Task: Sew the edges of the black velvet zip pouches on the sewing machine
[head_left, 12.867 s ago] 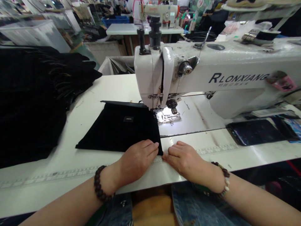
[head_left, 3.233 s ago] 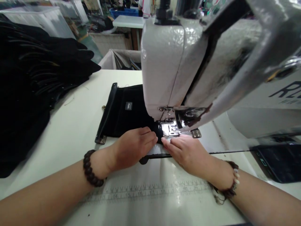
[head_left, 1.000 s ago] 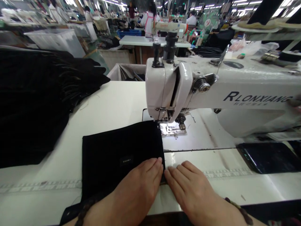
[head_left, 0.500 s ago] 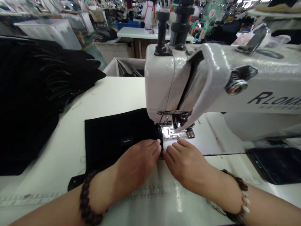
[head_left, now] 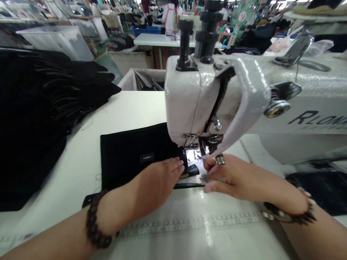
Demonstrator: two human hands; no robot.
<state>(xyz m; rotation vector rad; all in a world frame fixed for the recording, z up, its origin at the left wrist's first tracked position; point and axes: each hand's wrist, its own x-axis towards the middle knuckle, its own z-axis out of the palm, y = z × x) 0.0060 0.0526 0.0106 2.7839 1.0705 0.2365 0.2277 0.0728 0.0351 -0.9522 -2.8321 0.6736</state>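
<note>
A black fabric piece (head_left: 121, 150) with a small rectangular label (head_left: 147, 157) lies on the machine table, its right edge beside the presser foot (head_left: 193, 155) of a white sewing machine (head_left: 189, 97). My left hand (head_left: 159, 177) presses flat on this fabric, fingers stretched toward the foot. Beyond its fingertips, a short zipper end (head_left: 184, 176) with gold-coloured teeth and a black tab shows. My right hand (head_left: 227, 177) is at the right of the foot, fingers curled around a thin metal tool (head_left: 204, 179) whose exact kind is hidden.
A heap of black fabric pieces (head_left: 32, 119) covers the table's left side. A dark phone-like slab (head_left: 322, 187) lies at the right. Printed ruler marks (head_left: 189, 225) run along the front. Behind stand a cloth-lined bin (head_left: 132, 77) and a white table (head_left: 173, 40).
My right hand has moved right, away from the fabric edge, and now grips a thin metal tool. The zipper end has come into view. My left hand stays on the fabric.
</note>
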